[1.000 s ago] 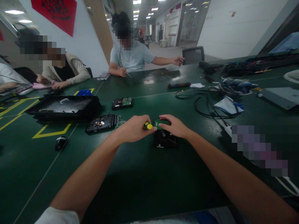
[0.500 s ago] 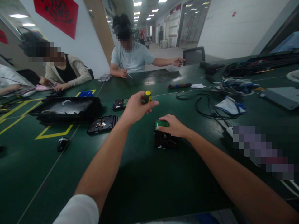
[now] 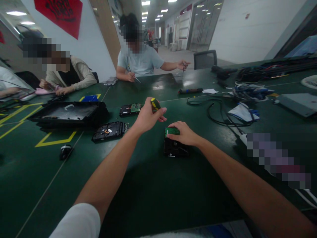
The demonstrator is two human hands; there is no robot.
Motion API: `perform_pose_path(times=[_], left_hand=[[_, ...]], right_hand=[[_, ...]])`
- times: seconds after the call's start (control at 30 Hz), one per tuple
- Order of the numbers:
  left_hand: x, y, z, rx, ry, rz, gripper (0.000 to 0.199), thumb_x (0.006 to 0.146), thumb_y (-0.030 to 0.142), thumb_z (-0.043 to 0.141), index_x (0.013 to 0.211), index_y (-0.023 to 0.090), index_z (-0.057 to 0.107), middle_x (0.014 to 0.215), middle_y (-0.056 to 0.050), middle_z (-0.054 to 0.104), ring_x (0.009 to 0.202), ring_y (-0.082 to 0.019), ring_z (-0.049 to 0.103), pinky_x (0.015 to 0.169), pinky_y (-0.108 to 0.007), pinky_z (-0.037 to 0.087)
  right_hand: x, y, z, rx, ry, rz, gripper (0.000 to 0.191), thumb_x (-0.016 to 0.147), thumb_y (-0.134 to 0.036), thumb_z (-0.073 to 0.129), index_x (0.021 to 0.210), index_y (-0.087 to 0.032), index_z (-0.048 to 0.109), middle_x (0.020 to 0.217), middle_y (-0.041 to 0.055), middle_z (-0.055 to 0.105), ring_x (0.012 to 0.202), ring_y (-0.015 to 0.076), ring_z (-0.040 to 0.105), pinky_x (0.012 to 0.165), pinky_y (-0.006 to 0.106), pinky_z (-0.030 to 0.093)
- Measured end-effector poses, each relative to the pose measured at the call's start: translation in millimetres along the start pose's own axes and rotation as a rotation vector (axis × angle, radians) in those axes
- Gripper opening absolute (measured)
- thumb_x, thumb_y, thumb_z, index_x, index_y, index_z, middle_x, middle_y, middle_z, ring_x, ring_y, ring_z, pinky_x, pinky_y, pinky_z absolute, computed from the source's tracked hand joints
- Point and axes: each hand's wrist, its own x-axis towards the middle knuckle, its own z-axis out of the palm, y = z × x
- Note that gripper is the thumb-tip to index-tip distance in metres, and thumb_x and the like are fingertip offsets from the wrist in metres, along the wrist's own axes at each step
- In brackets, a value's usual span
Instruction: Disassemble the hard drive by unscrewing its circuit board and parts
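My left hand (image 3: 149,115) is closed around the yellow and dark green handle of a screwdriver (image 3: 155,104), raised above the table; the shaft is hidden. To its right, my right hand (image 3: 183,133) grips the far end of a black hard drive (image 3: 176,149) lying on the table, with the thumb on its green circuit board (image 3: 172,132). The palm covers part of the drive. Left of my left hand lie two more drives: one hard drive (image 3: 109,131) with a board at its end, and farther off another hard drive (image 3: 130,109) with its green board showing.
A black plastic tray (image 3: 66,114) stands at left, near a computer mouse (image 3: 65,152). Black cables (image 3: 218,120), a white-blue glove (image 3: 244,112) and a grey metal box (image 3: 297,104) lie at right. Two co-workers (image 3: 142,61) (image 3: 74,72) sit across the green table (image 3: 153,191).
My left hand has tilted the screwdriver, its handle top now leaning left. My right hand stays on the hard drive. The co-worker opposite has drawn an outstretched hand slightly inward.
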Motion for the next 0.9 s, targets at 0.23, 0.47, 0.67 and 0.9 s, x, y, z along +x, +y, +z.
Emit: perform_pose_path(times=[0.23, 0.47, 0.67, 0.9], left_hand=[[0.9, -7.7, 0.4, 0.14, -0.021, 0.014, 0.026, 0.102, 0.033, 0.068, 0.104, 0.022, 0.044, 0.082, 0.004, 0.065, 0.062, -0.014, 0.075, 0.055, -0.024, 0.06], [-2.0, 0.0, -0.4, 0.238, -0.016, -0.005, 0.025, 0.1, 0.029, 0.07, 0.1, 0.022, 0.046, 0.082, 0.004, 0.062, 0.058, -0.013, 0.074, 0.048, -0.021, 0.055], [-3.0, -0.8, 2.2, 0.22, -0.028, -0.009, 0.024, 0.099, 0.031, 0.07, 0.099, 0.022, 0.048, 0.081, 0.004, 0.062, 0.055, -0.013, 0.072, 0.046, -0.02, 0.052], [-2.8, -3.2, 5.7, 0.184, 0.001, -0.006, 0.019, 0.101, 0.029, 0.067, 0.106, 0.021, 0.05, 0.088, 0.003, 0.065, 0.055, -0.01, 0.071, 0.046, -0.02, 0.052]], right_hand=[[0.4, 1.7, 0.5, 0.012, 0.004, 0.017, 0.051, 0.091, -0.057, 0.073, 0.131, -0.026, 0.071, 0.13, 0.0126, 0.067, 0.126, 0.0337, 0.058, 0.111, 0.052, 0.046], [-0.3, -1.4, -0.6, 0.029, 0.003, 0.022, 0.053, 0.091, -0.057, 0.072, 0.132, -0.024, 0.07, 0.132, 0.0135, 0.067, 0.127, 0.0346, 0.058, 0.11, 0.053, 0.046], [0.3, -3.1, -0.6, 0.021, -0.006, 0.035, 0.053, 0.09, -0.056, 0.073, 0.132, -0.024, 0.071, 0.133, 0.0138, 0.067, 0.128, 0.0354, 0.058, 0.112, 0.055, 0.045], [0.8, -2.3, 0.3, 0.028, 0.0, 0.038, 0.051, 0.089, -0.057, 0.074, 0.131, -0.027, 0.072, 0.132, 0.0126, 0.067, 0.128, 0.0359, 0.058, 0.109, 0.055, 0.047]])
